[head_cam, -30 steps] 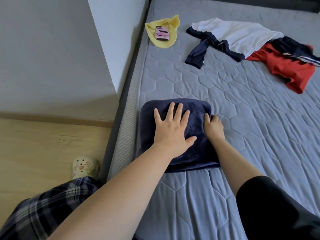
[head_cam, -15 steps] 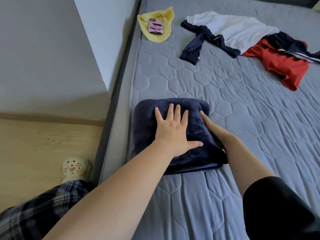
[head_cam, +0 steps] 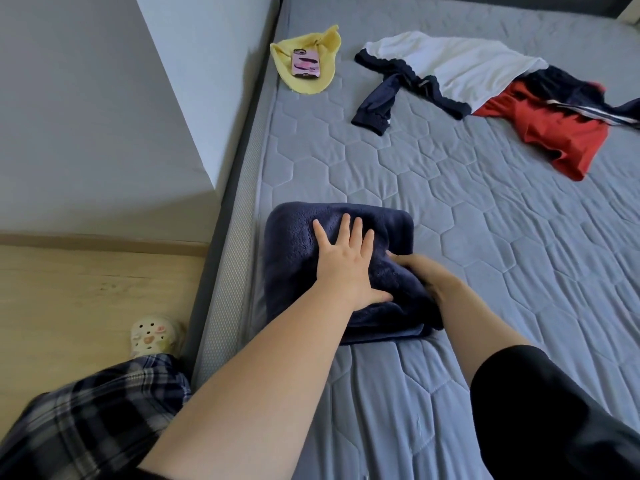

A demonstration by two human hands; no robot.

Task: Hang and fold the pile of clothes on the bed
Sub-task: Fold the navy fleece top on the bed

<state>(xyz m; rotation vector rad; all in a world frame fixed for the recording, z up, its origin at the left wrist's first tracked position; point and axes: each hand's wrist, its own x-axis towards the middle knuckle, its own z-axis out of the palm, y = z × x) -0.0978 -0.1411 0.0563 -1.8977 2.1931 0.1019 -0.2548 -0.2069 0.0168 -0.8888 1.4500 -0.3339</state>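
A folded navy fleece garment [head_cam: 294,258] lies near the left edge of the grey quilted mattress [head_cam: 485,237]. My left hand [head_cam: 346,268] presses flat on top of it with fingers spread. At the garment's right edge, my right hand [head_cam: 426,275] has its thumb on top and its fingers tucked under the fold, pinching the fabric. Further back lie a white and navy shirt [head_cam: 460,67], a red garment [head_cam: 561,133] and a dark striped piece [head_cam: 568,88], all loose and overlapping.
A yellow cloth [head_cam: 311,77] with a pink phone [head_cam: 305,63] on it lies at the mattress's far left corner. A white wall block [head_cam: 104,116] stands left of the bed. My foot in a cream slipper [head_cam: 152,336] is on the wooden floor [head_cam: 86,289].
My right hand moved from the garment's right side down to its near right edge and slid its fingers under the fold. My left hand stayed pressed on top.
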